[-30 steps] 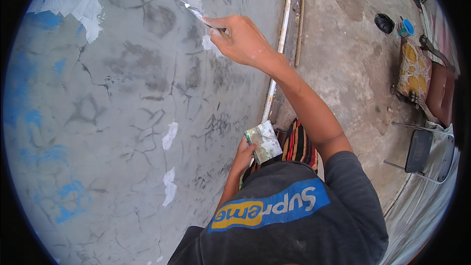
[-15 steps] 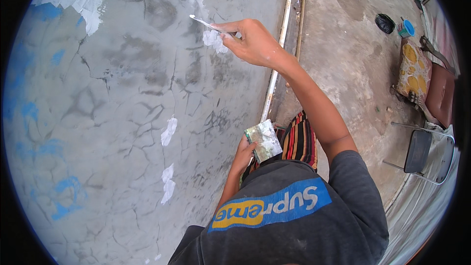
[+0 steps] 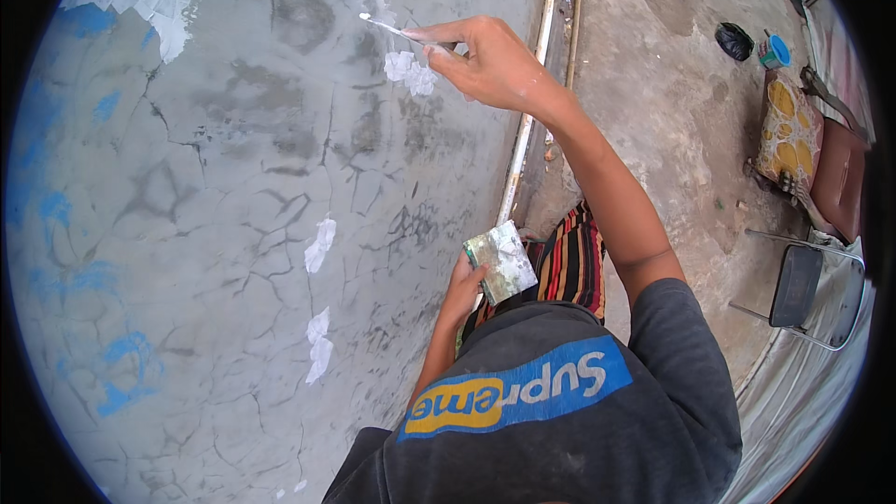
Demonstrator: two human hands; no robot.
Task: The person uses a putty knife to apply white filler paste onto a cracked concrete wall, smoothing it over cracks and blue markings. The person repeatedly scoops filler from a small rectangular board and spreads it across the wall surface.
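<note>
My right hand (image 3: 501,65) pinches a thin putty knife (image 3: 390,30), seen nearly edge-on, with a dab of white filler on its tip. It is held out by the grey cracked wall (image 3: 252,289); whether the tip touches the wall I cannot tell. Just below the knife is a ragged white filler patch (image 3: 411,73). Close to my body, my left hand (image 3: 460,291) grips a flat rectangular board (image 3: 504,263) smeared with white and greenish-grey residue. Its thumb lies over the board's face, while the other fingers are mostly hidden beneath.
More white filler (image 3: 319,245) marks the wall, along with blue paint smears (image 3: 126,373) at left. A white pipe (image 3: 523,154) follows the wall's foot. On the concrete floor at right are a black bag (image 3: 734,41), a blue bucket (image 3: 774,52), a cushioned seat (image 3: 789,131) and a folding chair (image 3: 795,286).
My right hand and the putty knife have shifted slightly upward, the hand also a little to the right. The left hand still holds the board in nearly the same place.
</note>
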